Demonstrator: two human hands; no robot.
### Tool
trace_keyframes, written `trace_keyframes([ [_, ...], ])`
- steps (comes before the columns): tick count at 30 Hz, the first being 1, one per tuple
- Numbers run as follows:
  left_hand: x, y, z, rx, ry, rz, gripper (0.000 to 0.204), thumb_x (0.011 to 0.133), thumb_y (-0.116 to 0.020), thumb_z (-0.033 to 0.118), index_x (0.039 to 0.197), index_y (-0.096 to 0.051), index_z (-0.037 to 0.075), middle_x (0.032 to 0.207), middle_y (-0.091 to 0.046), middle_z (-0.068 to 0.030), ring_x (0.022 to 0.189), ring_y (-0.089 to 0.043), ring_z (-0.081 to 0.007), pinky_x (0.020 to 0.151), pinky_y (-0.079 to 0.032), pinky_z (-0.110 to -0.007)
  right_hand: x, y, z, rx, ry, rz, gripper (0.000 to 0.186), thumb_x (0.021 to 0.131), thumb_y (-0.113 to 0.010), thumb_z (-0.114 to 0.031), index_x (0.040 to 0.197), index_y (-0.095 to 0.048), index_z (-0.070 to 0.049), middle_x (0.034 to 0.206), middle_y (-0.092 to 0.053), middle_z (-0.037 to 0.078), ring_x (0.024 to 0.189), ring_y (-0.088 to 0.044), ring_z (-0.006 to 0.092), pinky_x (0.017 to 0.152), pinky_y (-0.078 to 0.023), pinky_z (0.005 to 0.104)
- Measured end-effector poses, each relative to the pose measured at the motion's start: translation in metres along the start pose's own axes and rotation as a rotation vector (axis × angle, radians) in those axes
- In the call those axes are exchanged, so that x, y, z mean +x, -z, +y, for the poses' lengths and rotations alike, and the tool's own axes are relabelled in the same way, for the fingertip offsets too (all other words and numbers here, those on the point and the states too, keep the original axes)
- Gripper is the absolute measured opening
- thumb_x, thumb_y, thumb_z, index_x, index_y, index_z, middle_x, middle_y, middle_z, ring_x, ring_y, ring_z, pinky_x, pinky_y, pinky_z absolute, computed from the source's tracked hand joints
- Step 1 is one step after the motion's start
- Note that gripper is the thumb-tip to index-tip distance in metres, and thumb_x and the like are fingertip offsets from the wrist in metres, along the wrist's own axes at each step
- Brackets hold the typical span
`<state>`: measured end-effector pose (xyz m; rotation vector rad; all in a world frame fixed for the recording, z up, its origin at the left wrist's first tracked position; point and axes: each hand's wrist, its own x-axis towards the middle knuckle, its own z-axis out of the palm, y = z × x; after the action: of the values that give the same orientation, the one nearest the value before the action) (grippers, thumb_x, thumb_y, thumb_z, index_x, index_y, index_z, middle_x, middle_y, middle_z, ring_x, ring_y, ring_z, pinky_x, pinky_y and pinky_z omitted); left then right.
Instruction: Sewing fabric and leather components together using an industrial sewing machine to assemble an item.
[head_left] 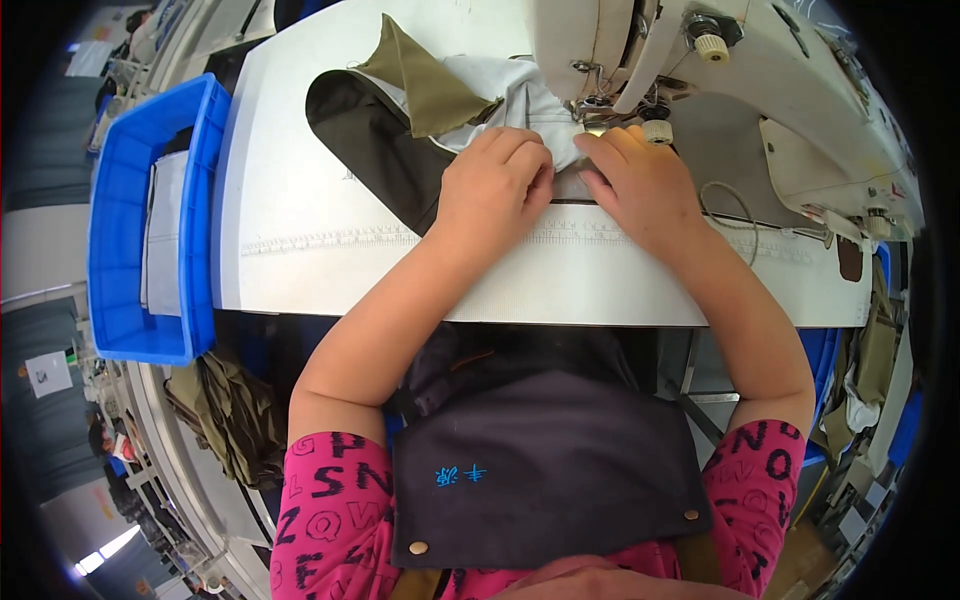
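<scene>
My left hand [497, 185] is closed on light grey fabric [550, 135] lying on the white sewing table [270, 280], its fingers curled at the cloth. My right hand [635, 185] rests just right of it, fingers bent together on the same fabric, thumb lower, beside the needle area of a white sewing machine [810, 110]. Attached to or lying with the grey cloth are an olive triangular piece [410, 75] and a dark olive rounded panel [355, 130], both left of the presser foot. The needle tip is too small to make out.
A blue plastic bin [105, 250] holding folded light cloth stands at the table's left edge. Crumpled olive garments [215, 420] lie below it. More cloth [865, 370] hangs at the right near blue bins. A printed ruler runs along the tabletop; a looped cord sits by my right wrist.
</scene>
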<state>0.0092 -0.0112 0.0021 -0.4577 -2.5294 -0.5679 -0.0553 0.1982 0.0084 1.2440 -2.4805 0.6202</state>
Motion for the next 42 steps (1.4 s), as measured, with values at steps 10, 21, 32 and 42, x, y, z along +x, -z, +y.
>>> trace_keyframes([
  [10, 0.016, -0.002, 0.002, 0.078, -0.111, 0.043, 0.036, 0.071, -0.079, 0.009, 0.105, -0.070, 0.014, 0.123, -0.066, -0.0017, 0.114, -0.059, -0.0281, 0.092, -0.043, -0.043, 0.002, -0.010, 0.002, -0.132, 0.149, 0.097, 0.014, 0.075, -0.068, -0.008, 0.087, -0.060, -0.009, 0.077, -0.059, 0.005, 0.071, -0.064, 0.0232, 0.057, -0.052, 0.0362],
  [21, 0.002, 0.003, -0.003, -0.070, -0.176, -0.111, 0.024, 0.080, -0.076, 0.007, 0.103, -0.077, 0.012, 0.111, -0.073, -0.0007, 0.099, -0.068, -0.0220, 0.084, -0.055, -0.035, -0.011, 0.001, -0.003, -0.143, 0.188, -0.075, 0.016, 0.080, -0.067, -0.008, 0.095, -0.068, -0.005, 0.078, -0.063, 0.004, 0.075, -0.066, 0.0221, 0.062, -0.054, 0.0359],
  [32, 0.010, 0.001, -0.013, -0.102, -0.174, -0.113, 0.026, 0.081, -0.074, 0.006, 0.107, -0.077, 0.011, 0.112, -0.073, -0.0016, 0.101, -0.069, -0.0229, 0.085, -0.056, -0.036, -0.007, 0.000, -0.001, -0.100, 0.106, -0.071, 0.020, 0.081, -0.072, -0.009, 0.101, -0.070, -0.004, 0.077, -0.063, 0.005, 0.074, -0.066, 0.0242, 0.063, -0.054, 0.0382],
  [42, 0.031, -0.011, -0.040, -0.095, -0.190, -0.099, 0.024, 0.084, -0.071, 0.008, 0.106, -0.078, 0.015, 0.113, -0.073, 0.0008, 0.098, -0.070, -0.0231, 0.080, -0.058, -0.036, -0.006, -0.007, 0.004, -0.150, -0.038, -0.085, 0.035, 0.089, -0.074, -0.018, 0.123, -0.071, -0.012, 0.086, -0.060, 0.003, 0.079, -0.064, 0.0211, 0.061, -0.056, 0.0350],
])
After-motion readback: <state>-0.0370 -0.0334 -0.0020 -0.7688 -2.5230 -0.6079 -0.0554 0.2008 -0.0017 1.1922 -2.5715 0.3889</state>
